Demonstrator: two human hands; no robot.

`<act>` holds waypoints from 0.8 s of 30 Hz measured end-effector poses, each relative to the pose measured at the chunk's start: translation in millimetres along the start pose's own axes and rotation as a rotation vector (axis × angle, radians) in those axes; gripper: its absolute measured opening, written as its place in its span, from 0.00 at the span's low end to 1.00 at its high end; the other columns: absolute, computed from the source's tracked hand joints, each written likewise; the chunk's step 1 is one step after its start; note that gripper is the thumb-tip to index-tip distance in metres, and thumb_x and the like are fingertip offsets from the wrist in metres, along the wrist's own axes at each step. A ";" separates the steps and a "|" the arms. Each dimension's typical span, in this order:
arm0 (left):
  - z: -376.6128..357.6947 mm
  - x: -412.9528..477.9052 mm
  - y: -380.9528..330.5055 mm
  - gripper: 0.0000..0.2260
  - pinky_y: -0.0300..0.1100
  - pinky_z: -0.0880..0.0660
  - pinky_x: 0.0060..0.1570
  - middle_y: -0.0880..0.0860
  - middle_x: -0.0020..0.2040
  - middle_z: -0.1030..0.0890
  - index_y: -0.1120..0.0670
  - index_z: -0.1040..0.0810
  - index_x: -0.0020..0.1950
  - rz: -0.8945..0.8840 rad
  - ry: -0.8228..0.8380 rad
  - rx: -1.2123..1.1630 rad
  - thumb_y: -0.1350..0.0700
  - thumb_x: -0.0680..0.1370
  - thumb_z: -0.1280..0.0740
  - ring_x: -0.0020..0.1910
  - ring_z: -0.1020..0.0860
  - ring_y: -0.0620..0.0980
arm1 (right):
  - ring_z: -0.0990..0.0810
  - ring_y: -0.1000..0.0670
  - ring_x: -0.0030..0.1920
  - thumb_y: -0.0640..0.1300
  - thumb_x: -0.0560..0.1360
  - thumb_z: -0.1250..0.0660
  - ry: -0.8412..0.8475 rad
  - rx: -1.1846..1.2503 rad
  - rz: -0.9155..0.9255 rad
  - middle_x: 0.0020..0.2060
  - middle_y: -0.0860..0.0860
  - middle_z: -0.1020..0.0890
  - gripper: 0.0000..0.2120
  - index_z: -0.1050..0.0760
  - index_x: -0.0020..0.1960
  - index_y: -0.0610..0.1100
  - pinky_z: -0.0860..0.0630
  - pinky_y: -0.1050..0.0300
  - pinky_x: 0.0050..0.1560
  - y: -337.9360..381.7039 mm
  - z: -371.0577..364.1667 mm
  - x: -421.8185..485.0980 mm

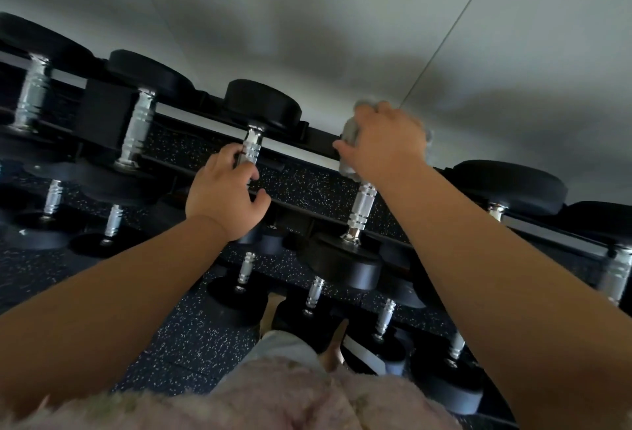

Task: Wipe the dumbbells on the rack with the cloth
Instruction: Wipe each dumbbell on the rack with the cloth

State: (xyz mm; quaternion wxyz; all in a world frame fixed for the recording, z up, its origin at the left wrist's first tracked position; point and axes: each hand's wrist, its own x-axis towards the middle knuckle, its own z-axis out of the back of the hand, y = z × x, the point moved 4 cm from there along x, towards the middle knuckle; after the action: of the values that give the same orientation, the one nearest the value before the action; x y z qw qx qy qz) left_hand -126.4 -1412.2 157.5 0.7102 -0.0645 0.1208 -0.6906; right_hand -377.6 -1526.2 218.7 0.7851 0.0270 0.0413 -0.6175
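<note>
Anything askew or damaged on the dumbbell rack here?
Nothing stands out. The dumbbells sit in rows on the rack, handles roughly parallel. The left hand grips one chrome handle; the right hand presses the grey cloth on the far end of the next dumbbell. No visible damage; the picture is blurred.

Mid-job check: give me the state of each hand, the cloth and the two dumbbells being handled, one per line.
left hand: grips the handle of the left dumbbell.
right hand: holds the cloth on the far end of the right dumbbell.
cloth: bunched under the right hand.
left dumbbell: on the rack.
right dumbbell: on the rack.
</note>
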 end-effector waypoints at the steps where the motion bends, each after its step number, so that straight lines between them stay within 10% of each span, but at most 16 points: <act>1: -0.5 0.3 0.5 0.11 0.57 0.23 0.58 0.57 0.73 0.27 0.54 0.17 0.52 -0.004 -0.003 -0.004 0.49 0.74 0.26 0.64 0.24 0.60 | 0.19 0.46 0.51 0.73 0.73 0.36 -0.017 0.074 -0.063 0.53 0.51 0.20 0.32 0.29 0.67 0.51 0.18 0.42 0.51 -9.5 -1.0 -5.0; 9: 0.7 1.6 -0.7 0.12 0.56 0.23 0.59 0.57 0.74 0.29 0.53 0.18 0.52 -0.004 0.043 -0.004 0.47 0.74 0.27 0.65 0.25 0.60 | 0.14 0.58 0.46 0.59 0.73 0.23 -0.026 1.020 -0.407 0.55 0.56 0.18 0.25 0.24 0.66 0.59 0.15 0.58 0.37 -56.3 -13.9 -45.4; 17: 7.3 2.6 -8.1 0.15 0.54 0.26 0.64 0.57 0.77 0.35 0.50 0.18 0.57 -0.013 0.112 0.044 0.43 0.75 0.31 0.69 0.29 0.57 | 0.17 0.48 0.49 0.68 0.82 0.46 -0.038 1.062 -0.765 0.49 0.49 0.20 0.22 0.27 0.60 0.52 0.18 0.52 0.43 -53.6 -34.9 -48.9; 24: 8.2 1.1 -10.1 0.15 0.55 0.28 0.68 0.58 0.77 0.35 0.51 0.19 0.56 -0.044 0.082 0.050 0.42 0.77 0.32 0.71 0.31 0.59 | 0.21 0.42 0.57 0.62 0.86 0.54 0.050 1.056 -1.006 0.58 0.43 0.21 0.27 0.37 0.77 0.49 0.22 0.42 0.60 -27.4 -17.9 -55.1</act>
State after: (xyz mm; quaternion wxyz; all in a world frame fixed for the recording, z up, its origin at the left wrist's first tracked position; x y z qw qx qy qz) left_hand -134.0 -1414.4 167.9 0.6906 -0.0211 0.1309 -0.7110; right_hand -417.6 -1477.7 206.5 0.2877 0.3940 -0.2366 -0.8402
